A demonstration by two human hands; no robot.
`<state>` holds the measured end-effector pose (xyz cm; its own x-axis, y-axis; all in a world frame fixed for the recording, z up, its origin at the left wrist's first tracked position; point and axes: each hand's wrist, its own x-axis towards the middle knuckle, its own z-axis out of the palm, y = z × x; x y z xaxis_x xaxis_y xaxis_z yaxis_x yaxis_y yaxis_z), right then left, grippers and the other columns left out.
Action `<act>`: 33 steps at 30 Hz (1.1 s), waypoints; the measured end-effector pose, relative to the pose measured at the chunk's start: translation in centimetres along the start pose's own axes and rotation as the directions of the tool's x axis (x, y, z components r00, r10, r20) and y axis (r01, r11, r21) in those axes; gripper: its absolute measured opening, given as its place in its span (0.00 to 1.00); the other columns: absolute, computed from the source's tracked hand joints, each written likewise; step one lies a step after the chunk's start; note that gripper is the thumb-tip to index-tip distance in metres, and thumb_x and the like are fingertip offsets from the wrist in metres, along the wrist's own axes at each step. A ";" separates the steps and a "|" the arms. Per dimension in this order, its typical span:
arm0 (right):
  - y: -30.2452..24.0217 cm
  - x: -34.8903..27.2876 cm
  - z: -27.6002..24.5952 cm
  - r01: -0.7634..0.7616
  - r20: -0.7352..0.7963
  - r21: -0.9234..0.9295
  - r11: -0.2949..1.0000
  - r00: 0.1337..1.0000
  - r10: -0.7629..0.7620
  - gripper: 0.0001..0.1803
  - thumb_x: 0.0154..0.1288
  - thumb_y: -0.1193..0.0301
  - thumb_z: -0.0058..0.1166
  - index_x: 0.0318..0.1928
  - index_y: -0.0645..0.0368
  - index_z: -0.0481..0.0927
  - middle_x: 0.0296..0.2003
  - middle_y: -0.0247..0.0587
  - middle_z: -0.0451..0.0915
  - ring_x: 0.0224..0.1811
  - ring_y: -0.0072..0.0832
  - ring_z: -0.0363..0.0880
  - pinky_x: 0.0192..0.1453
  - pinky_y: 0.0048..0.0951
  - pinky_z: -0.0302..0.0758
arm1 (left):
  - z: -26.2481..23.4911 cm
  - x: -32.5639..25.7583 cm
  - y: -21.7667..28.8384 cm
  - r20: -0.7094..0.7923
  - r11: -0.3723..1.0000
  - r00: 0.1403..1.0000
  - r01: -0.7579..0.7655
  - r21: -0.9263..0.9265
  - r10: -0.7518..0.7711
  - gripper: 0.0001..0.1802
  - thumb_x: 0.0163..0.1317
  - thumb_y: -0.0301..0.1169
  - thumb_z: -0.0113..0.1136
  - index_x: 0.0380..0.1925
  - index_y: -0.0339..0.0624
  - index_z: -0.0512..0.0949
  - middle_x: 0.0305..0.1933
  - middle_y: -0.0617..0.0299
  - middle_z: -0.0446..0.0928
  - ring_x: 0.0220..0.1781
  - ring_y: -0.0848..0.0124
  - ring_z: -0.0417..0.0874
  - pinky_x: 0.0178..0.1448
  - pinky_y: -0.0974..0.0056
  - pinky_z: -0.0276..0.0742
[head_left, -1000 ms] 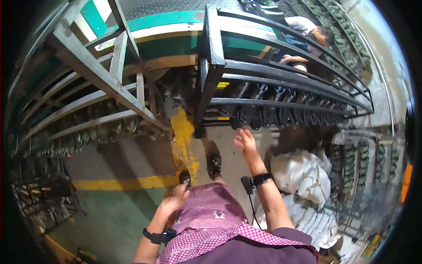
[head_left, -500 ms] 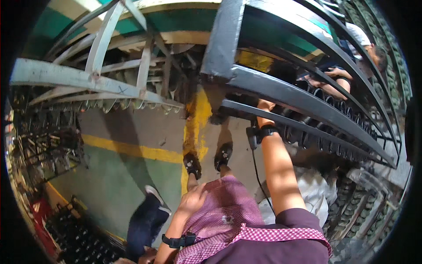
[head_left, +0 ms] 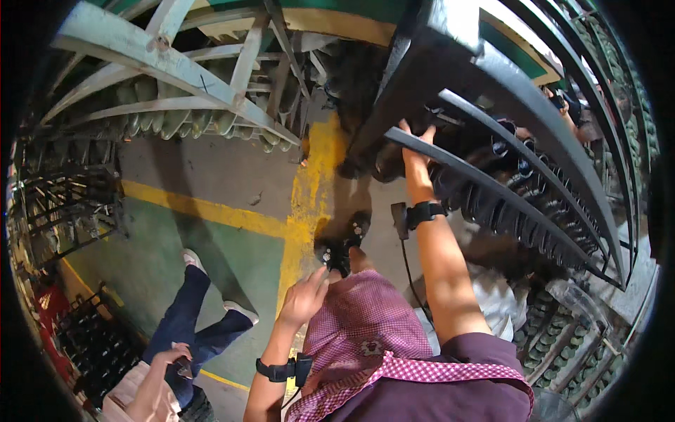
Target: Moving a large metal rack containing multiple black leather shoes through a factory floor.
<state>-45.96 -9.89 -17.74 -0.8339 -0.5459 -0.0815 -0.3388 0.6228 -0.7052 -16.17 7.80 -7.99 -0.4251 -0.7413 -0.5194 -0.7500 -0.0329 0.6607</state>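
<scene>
Since the earlier frame the right hand (head_left: 415,144) has reached higher, fingers spread among the dark bottles (head_left: 506,151) behind the curved rail (head_left: 492,190) upper right, where it might snag, while the left hand (head_left: 304,299) hangs loosely open, holding nothing.

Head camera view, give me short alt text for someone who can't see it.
Seen from above, a person's right hand reaches up to a dark curved metal rack of bottles, while the left hand hangs open beside a pink checked apron. Another person in blue trousers stands at lower left on the green and yellow floor.
</scene>
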 end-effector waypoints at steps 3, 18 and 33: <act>3.2 0.0 -2.3 -0.263 0.313 0.567 0.780 0.945 0.091 0.39 0.53 0.48 0.49 0.58 0.61 0.57 0.53 0.52 0.63 0.56 0.40 0.60 0.58 0.32 0.57 | 1.1 1.6 -1.3 0.041 1.000 0.999 -0.020 -0.012 0.021 0.18 0.59 0.35 0.41 0.48 0.39 0.67 0.44 0.46 0.72 0.45 0.51 0.72 0.47 0.56 0.69; 7.5 7.2 -2.9 -0.196 0.583 0.580 0.791 0.778 -0.235 0.11 0.58 0.63 0.49 0.35 0.57 0.72 0.27 0.32 0.71 0.28 0.26 0.70 0.31 0.28 0.69 | 6.2 19.1 7.4 -0.387 0.921 0.855 -0.387 -0.036 0.344 0.30 0.55 0.34 0.50 0.56 0.37 0.55 0.58 0.46 0.58 0.59 0.55 0.62 0.60 0.60 0.59; 7.2 9.3 -2.3 -0.625 0.796 0.449 0.639 0.604 0.032 0.08 0.62 0.64 0.43 0.27 0.51 0.70 0.19 0.27 0.65 0.15 0.14 0.59 0.21 0.10 0.60 | 11.6 29.2 10.1 -0.626 0.927 0.719 -0.070 0.367 0.302 0.42 0.49 0.45 0.51 0.59 0.32 0.50 0.63 0.43 0.49 0.64 0.52 0.51 0.65 0.55 0.46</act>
<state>-57.13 -9.20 -21.95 -0.1674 -0.7563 -0.6325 0.5002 0.4877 -0.7155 -42.05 -6.44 -22.73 -0.2151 -0.9625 0.1653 -0.8519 0.2677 0.4501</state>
